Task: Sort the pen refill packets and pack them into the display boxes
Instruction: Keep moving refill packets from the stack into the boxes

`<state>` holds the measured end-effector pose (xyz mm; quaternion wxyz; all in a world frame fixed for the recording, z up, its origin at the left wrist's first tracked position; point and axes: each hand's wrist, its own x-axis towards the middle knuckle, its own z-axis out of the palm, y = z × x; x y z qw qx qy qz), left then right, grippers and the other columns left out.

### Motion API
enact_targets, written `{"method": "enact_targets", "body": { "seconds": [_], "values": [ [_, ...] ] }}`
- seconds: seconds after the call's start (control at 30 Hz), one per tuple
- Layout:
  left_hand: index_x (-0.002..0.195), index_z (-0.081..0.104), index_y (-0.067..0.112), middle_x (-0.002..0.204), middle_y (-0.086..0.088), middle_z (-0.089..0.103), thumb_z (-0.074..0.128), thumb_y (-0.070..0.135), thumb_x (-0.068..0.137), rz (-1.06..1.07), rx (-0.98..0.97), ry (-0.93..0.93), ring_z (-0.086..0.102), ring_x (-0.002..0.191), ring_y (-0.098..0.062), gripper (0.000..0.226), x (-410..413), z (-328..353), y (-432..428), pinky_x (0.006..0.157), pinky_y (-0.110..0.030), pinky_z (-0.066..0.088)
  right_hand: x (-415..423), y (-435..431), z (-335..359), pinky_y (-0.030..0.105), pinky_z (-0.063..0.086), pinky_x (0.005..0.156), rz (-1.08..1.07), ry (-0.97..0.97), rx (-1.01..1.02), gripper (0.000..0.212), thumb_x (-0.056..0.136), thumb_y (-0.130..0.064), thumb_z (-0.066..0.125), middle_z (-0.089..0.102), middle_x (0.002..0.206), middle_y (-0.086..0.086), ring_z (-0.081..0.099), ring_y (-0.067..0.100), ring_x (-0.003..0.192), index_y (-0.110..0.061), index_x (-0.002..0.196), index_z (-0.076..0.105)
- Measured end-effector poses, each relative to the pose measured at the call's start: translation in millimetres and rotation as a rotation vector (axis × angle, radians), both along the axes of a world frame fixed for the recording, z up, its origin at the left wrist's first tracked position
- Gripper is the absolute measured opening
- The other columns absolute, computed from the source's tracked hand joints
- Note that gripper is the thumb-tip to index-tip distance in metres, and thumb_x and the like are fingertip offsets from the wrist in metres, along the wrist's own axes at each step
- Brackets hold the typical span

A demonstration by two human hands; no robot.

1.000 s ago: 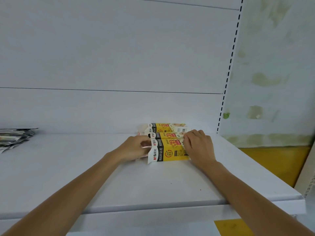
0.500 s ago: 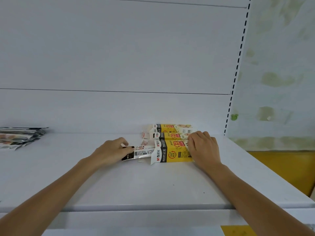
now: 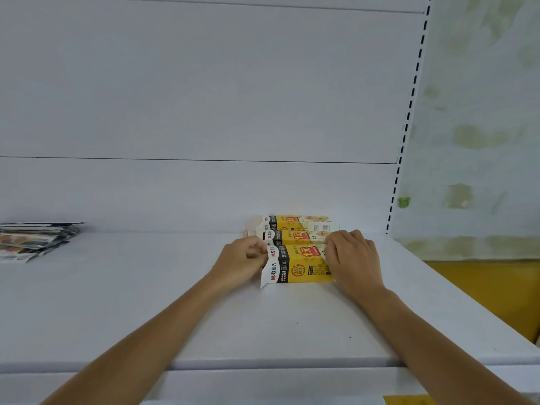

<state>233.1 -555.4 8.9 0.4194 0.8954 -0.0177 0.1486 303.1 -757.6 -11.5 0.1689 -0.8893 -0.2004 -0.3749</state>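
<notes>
Display boxes point(image 3: 295, 236) sit mid-frame on a white shelf point(image 3: 146, 302); right hand point(image 3: 353, 258) grips the front box point(image 3: 298, 270) at its end, left hand point(image 3: 239, 260) has fingers bunched at its flap, can't tell what they hold. Far left, a packet stack point(image 3: 32, 241).

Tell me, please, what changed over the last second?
The left hand drew a packet out leftward, then came back to the open left end of the front display box; the packet no longer shows. The right hand kept holding its right end. The two boxes behind and the packet pile stayed.
</notes>
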Motion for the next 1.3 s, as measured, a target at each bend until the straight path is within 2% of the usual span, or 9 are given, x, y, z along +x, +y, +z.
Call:
{"method": "enact_targets", "body": {
  "seconds": [0.1,0.3,0.53,0.77,0.87,0.97,1.07,1.17,1.3],
  "values": [
    [0.089,0.067,0.030,0.091,0.016,0.068,0.061,0.019,0.087,-0.023,-0.016,0.008,0.059,0.083,0.008,0.013,-4,-1,11,0.072,-0.007,0.040,-2,-2,1,0.031,0.029,0.069,0.025,0.026,0.009,0.059,0.078,-0.039,0.007,0.063,0.084,0.000,0.042,0.017,0.075,-0.012,0.083,0.059],
    [0.074,0.066,0.026,0.074,0.011,0.070,0.072,0.017,0.078,0.051,-0.083,-0.109,0.062,0.067,0.007,0.011,-11,-4,2,0.060,-0.002,0.040,-4,-3,3,0.028,0.029,0.073,0.083,0.031,0.063,0.057,0.080,-0.046,0.017,0.059,0.092,-0.003,0.048,0.015,0.081,-0.013,0.084,0.064],
    [0.079,0.064,0.021,0.076,0.009,0.072,0.045,0.002,0.085,0.123,-0.191,-0.100,0.067,0.078,-0.007,0.027,-13,-2,-3,0.058,-0.003,0.040,-9,-2,4,0.030,0.032,0.071,0.034,0.026,0.037,0.059,0.080,-0.043,0.016,0.059,0.088,0.001,0.052,0.020,0.081,-0.010,0.084,0.065],
    [0.081,0.057,0.024,0.084,0.012,0.072,0.051,0.009,0.086,0.085,-0.152,-0.173,0.060,0.088,0.004,0.017,-16,-4,-4,0.069,-0.011,0.040,-7,-2,4,0.030,0.032,0.069,-0.005,0.031,0.072,0.047,0.082,-0.036,0.028,0.061,0.083,0.003,0.054,0.022,0.078,-0.009,0.079,0.067],
    [0.096,0.066,0.027,0.093,0.017,0.067,0.049,0.014,0.089,-0.058,0.054,-0.033,0.058,0.093,-0.001,0.023,-16,-9,-5,0.072,-0.009,0.039,-8,-2,5,0.030,0.035,0.067,-0.032,0.007,0.081,0.034,0.082,-0.027,0.040,0.064,0.078,0.003,0.056,0.023,0.072,-0.009,0.074,0.068],
    [0.097,0.072,0.021,0.094,0.016,0.060,0.048,0.009,0.089,-0.043,0.115,-0.065,0.054,0.090,-0.003,0.028,-14,-5,-4,0.069,-0.003,0.037,-11,1,10,0.033,0.043,0.060,-0.069,-0.035,0.056,0.029,0.078,-0.026,0.046,0.067,0.068,0.001,0.058,0.022,0.061,-0.014,0.067,0.069],
    [0.078,0.071,0.022,0.090,0.008,0.061,0.047,0.003,0.085,0.154,0.068,-0.199,0.055,0.082,-0.005,0.031,-11,15,19,0.066,-0.005,0.036,-16,7,26,0.039,0.046,0.069,-0.050,0.010,0.046,0.019,0.080,-0.014,0.058,0.071,0.092,0.006,0.062,0.028,0.081,-0.011,0.092,0.072],
    [0.079,0.070,0.024,0.089,0.009,0.062,0.048,0.012,0.087,0.213,0.210,-0.151,0.059,0.088,-0.011,0.026,-19,29,53,0.080,-0.023,0.044,-27,27,47,0.036,0.039,0.089,0.051,0.080,0.054,0.032,0.089,-0.013,0.054,0.062,0.122,0.004,0.052,0.024,0.110,-0.012,0.120,0.061],
    [0.080,0.065,0.028,0.087,0.012,0.058,0.053,0.019,0.084,0.321,0.289,-0.166,0.060,0.087,-0.012,0.016,-63,36,113,0.083,-0.032,0.048,-46,99,78,0.036,0.035,0.093,0.234,0.008,0.034,0.038,0.088,-0.015,0.054,0.057,0.127,0.002,0.048,0.023,0.116,-0.015,0.127,0.056]
  ]
}}
